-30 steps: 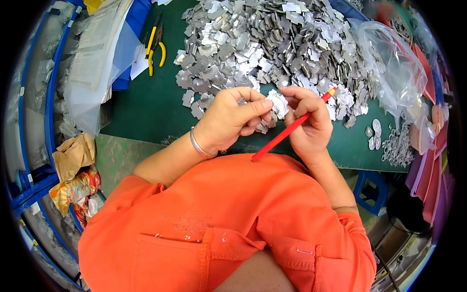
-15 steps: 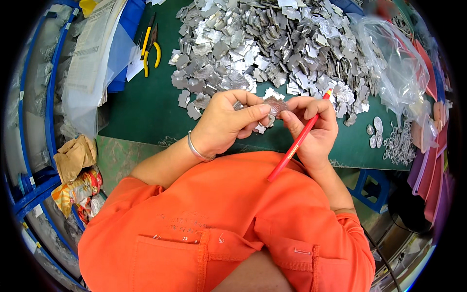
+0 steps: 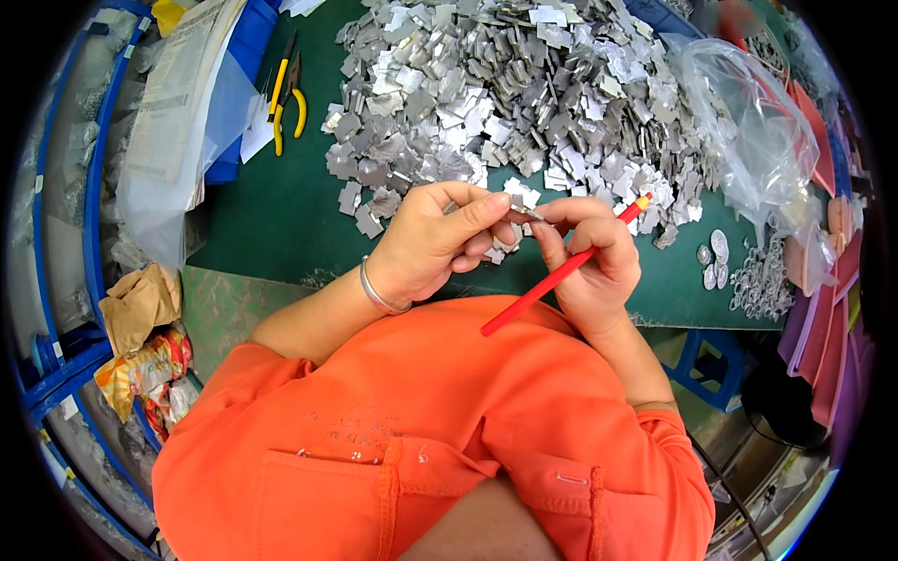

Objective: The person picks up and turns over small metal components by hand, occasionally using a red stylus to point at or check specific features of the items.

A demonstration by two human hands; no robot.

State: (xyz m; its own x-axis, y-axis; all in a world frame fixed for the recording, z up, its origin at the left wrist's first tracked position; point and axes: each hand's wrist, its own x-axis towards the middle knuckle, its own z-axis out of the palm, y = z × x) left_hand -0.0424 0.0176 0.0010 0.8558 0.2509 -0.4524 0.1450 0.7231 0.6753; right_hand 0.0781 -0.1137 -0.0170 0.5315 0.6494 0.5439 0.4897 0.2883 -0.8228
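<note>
Between thumb and fingers, my left hand [image 3: 438, 229] grips a small flat metal piece [image 3: 524, 213], now seen nearly edge-on. The fingertips of my right hand [image 3: 591, 245] touch the piece's right end. That same hand also holds a red pencil [image 3: 543, 292], slanting from upper right down to the left, its lower end above my orange shirt. Just beyond my hands, a large pile of thin silvery metal pieces [image 3: 505, 84] spreads over the green table [image 3: 262, 220].
Yellow-handled pliers [image 3: 292, 105] lie at the far left beside papers [image 3: 173, 103] and a blue bin [image 3: 245, 56]. To the right are a clear plastic bag [image 3: 748, 122], several oval metal medallions [image 3: 718, 248] and a heap of small metal links [image 3: 762, 280]. A blue stool [image 3: 708, 369] stands below.
The metal piece has tilted from showing its broad face to nearly edge-on. My right hand has shifted slightly left and down, and the pencil lies at a flatter slant.
</note>
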